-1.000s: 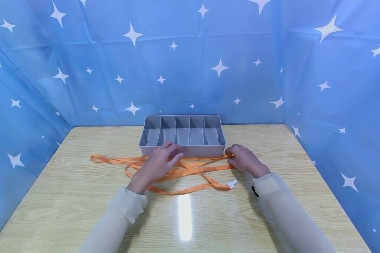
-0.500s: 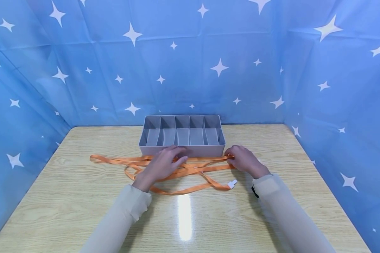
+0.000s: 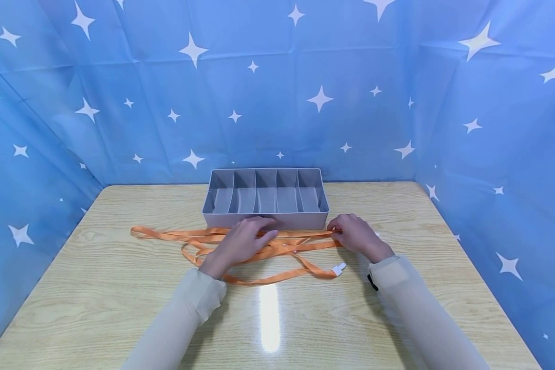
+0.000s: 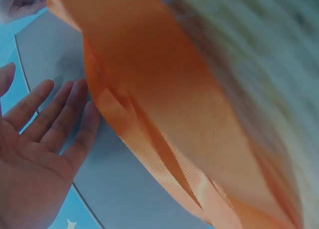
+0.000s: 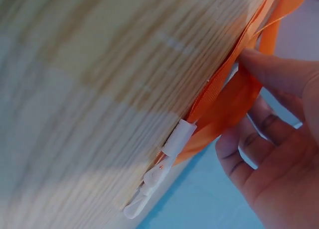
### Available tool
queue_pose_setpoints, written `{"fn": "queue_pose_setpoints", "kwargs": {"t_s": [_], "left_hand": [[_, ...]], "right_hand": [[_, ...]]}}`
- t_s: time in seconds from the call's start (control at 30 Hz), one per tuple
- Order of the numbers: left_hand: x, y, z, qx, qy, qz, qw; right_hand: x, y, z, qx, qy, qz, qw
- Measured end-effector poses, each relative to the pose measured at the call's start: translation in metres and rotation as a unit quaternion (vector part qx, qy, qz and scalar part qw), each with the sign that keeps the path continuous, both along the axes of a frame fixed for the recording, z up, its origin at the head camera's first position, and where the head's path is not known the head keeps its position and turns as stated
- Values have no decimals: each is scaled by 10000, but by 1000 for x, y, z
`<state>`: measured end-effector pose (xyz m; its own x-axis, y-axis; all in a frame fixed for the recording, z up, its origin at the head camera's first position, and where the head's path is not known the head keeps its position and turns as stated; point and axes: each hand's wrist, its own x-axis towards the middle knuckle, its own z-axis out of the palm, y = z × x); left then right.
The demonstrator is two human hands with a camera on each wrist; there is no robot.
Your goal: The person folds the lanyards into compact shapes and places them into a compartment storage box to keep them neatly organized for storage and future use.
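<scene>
Orange lanyards (image 3: 321, 273) lie in overlapping strands across the table, in front of a grey divided box. One white plastic clip (image 3: 338, 269) rests near the right hand. Over the middle of the strands is the left hand (image 3: 242, 240); the left wrist view shows its fingers (image 4: 55, 114) spread and extended, fingertips at the edge of the orange ribbon (image 4: 149, 64). At the right end, the right hand (image 3: 355, 235) pinches a lanyard between thumb and fingers. Another white clip (image 5: 179, 138) hangs at the strap end by it in the right wrist view.
The grey box (image 3: 300, 221), with several compartments, stands at the back of the wooden table (image 3: 97, 298). Blue curtain (image 3: 277, 133) with white stars rises behind and at both sides. Light glares on the table (image 3: 270, 318) in front of the lanyards.
The left hand has slid to the right along the lanyards, below the box front. The right hand has kept its hold at the right end, almost still.
</scene>
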<state>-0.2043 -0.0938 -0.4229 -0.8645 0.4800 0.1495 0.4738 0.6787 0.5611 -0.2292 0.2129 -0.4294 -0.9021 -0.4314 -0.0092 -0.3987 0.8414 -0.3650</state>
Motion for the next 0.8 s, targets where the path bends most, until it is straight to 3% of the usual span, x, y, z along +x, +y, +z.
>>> {"fn": "queue_pose_setpoints", "kwargs": {"t_s": [0.4, 0.67, 0.8], "left_hand": [[-4, 7, -5, -120, 11, -160, 9998], [-5, 14, -5, -116, 95, -374, 9992], [-5, 17, -4, -127, 123, -458, 9988]], "right_hand": [[10, -3, 7, -209, 178, -10, 9996], [18, -8, 12, -588, 751, 454, 9944], [21, -11, 17, -651, 757, 514, 9937]]}}
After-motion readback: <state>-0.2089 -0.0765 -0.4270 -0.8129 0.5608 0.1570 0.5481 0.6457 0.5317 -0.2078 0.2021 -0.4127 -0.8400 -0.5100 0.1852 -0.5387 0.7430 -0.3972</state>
